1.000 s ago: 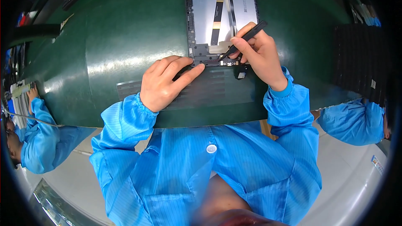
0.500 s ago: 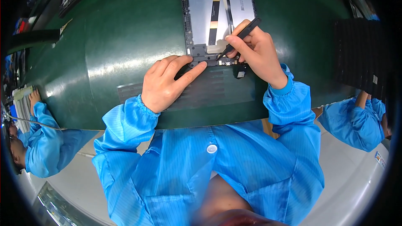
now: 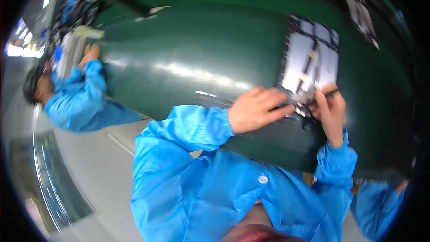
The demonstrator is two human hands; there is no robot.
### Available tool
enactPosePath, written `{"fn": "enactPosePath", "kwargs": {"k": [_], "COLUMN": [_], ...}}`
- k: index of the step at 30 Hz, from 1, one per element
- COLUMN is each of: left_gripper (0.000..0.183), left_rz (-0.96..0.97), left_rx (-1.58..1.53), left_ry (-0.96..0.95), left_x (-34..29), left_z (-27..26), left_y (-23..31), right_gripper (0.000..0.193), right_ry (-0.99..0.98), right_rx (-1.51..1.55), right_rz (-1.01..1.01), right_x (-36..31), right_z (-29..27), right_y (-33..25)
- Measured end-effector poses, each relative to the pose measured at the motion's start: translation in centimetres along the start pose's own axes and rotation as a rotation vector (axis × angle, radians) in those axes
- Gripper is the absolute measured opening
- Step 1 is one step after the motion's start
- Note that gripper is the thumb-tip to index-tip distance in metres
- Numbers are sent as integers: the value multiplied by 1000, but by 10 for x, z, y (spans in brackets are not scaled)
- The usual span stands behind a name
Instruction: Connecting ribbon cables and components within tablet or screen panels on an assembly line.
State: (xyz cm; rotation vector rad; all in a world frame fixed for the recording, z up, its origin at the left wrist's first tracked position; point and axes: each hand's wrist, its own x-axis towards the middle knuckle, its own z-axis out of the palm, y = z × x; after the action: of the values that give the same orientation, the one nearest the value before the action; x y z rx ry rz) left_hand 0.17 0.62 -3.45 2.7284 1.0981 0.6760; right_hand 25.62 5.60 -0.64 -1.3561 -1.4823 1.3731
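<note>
An opened tablet point(image 3: 296, 58) with silver panels and a dark frame lies on the green table, right of centre. My left hand point(image 3: 256, 111) rests at its lower left edge, thumb and fingers stretched out and apart, touching the frame. In my right hand point(image 3: 332, 112), by the lower right corner, is a slim black pointed tool point(image 3: 332, 93), gripped between thumb and fingers. Its tip is too blurred to make out. A dark ribbon strip point(image 3: 309, 62) runs down the middle of the panels. Small parts at the tablet's lower edge are smeared by motion.
A striped dark sheet point(image 3: 208, 97) lies left of the tablet, partly under my left arm. Another device point(image 3: 360, 15) is at the far right. To the left, a co-worker point(image 3: 74, 101) sits beside a pale stack point(image 3: 71, 51). Another person's blue sleeve point(image 3: 380, 206) shows lower right.
The whole view has swung left, so tablet and hands now appear farther right and lower. Both hands stay at the tablet's lower edge, and the black tool remains in my right hand.
</note>
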Motion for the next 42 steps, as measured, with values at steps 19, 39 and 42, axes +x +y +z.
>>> {"fn": "enactPosePath", "kwargs": {"k": [19, 39, 42], "left_gripper": [50, 49, 55], "left_rz": [-75, -167, -258], "left_rx": [200, 193, 181], "left_ry": [186, 429, 441], "left_x": [78, 222, 256], "left_z": [4, 87, 112], "left_y": [-46, -126, -108], "right_gripper": [44, 58, 52], "right_ry": [380, 933, 945], "right_rx": [576, -541, -548], "right_rz": [-181, -135, -177], "right_x": [82, 226, 230], "right_z": [-27, -221, -227], "right_y": [37, 116, 119]}}
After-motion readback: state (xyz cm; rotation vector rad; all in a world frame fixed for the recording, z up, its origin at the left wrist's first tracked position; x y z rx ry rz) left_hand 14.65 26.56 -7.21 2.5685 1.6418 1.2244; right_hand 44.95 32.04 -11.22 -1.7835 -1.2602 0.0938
